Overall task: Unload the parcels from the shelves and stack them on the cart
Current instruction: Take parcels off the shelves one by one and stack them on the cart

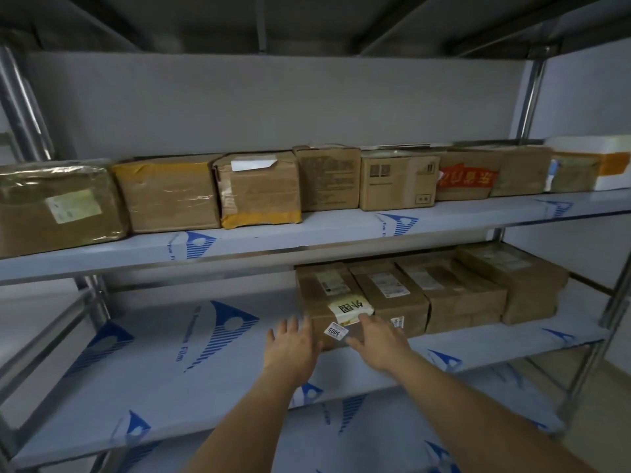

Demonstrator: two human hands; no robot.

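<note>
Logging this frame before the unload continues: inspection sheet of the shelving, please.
Surface: lower shelf, film-covered, bare at left.
Job's things: four brown parcels at the lower shelf's right; the leftmost, the parcel with the 5005 sticker, is being reached for. Upper shelf holds a full row of parcels, with a white foam box at far right.
Clutter: nothing seen.
Grippers: left hand and right hand open, at that parcel's front.
Cables: nothing seen.
Surroundings: metal uprights, grey wall; cart not in view.

Parcel storeroom or depot: grey metal shelving rack [341, 230] with film-covered boards, rows of taped brown cardboard parcels [397, 180] bearing shipping labels, numbered sticker "5005" [335, 332].
</note>
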